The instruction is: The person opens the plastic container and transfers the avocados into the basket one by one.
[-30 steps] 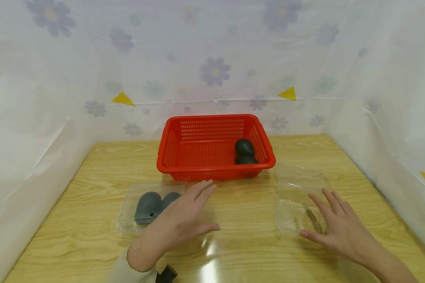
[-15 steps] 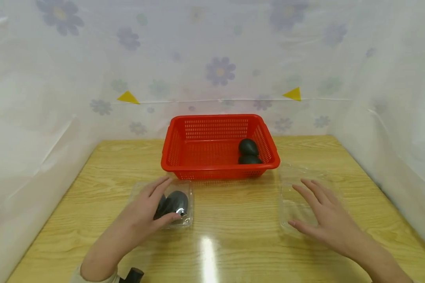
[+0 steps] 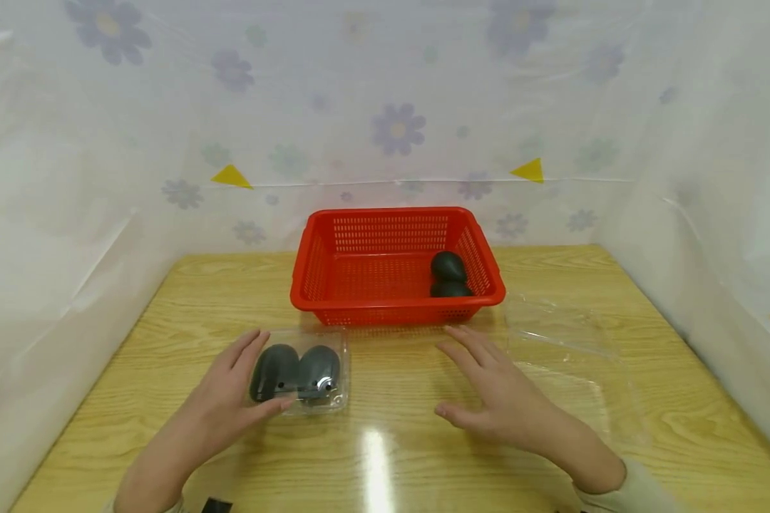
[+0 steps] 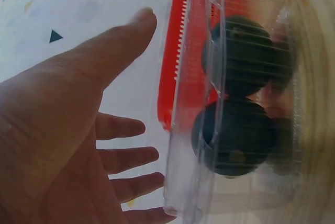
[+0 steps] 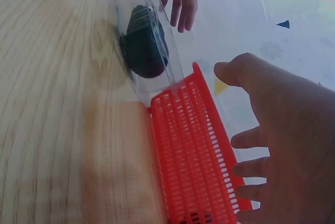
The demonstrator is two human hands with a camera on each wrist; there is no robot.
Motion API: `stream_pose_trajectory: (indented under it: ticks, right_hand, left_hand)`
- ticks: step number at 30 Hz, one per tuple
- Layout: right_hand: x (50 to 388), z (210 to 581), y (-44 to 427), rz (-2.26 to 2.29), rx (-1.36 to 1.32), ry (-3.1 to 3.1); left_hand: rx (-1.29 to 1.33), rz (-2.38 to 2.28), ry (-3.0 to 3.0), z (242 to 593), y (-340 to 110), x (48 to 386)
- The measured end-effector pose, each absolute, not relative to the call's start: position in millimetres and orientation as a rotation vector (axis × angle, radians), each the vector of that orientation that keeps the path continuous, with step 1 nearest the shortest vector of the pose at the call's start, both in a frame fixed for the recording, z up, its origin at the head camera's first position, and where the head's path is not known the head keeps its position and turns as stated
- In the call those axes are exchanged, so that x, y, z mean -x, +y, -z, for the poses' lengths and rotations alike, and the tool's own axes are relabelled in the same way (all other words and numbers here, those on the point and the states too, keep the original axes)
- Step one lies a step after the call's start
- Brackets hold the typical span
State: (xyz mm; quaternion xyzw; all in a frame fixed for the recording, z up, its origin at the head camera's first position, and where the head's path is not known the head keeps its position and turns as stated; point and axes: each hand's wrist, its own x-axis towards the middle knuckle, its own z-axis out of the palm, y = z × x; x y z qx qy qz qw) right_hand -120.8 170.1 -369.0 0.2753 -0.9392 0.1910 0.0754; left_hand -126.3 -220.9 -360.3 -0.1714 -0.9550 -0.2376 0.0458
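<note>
Two dark green avocados (image 3: 319, 374) sit side by side in a clear plastic box (image 3: 343, 410) on the left of the table. Clear plastic appears to cover them. My left hand (image 3: 224, 395) hovers at the box's left side, thumb and fingers spread and holding nothing; whether a fingertip touches the box I cannot tell. In the left wrist view, that hand (image 4: 68, 130) is beside the box's rim (image 4: 209, 77). My right hand (image 3: 497, 392), fingers parted and with nothing in it, is over the table between this box and a second clear box (image 3: 555, 335).
Behind the boxes stands a red perforated basket (image 3: 398, 305), with two more avocados (image 3: 449, 267) at its right end. The second clear box, on the right, has its lid folded back. White flowered sheeting (image 3: 398, 85) encloses the wooden table (image 3: 385, 427) behind and on both sides.
My left hand has moved left from over the avocado box to its left side, uncovering both avocados. My right hand has moved left, away from the second box.
</note>
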Motion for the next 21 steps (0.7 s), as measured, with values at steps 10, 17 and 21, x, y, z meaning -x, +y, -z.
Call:
stream_pose_trajectory:
  ticks: [10,17,21]
  right_hand:
    - [134,385,101,-0.623,-1.066,-2.860]
    - [140,391,67,-0.662,-1.181,-2.862]
    - [141,395,54,-0.734,-1.140,-2.893]
  left_hand:
    - [0.533,0.732,-2.875,382,-230,126]
    - [0.512,0.715,-2.872,385,-229,126]
    - [0.490,0.703,-2.897,384,-228,126]
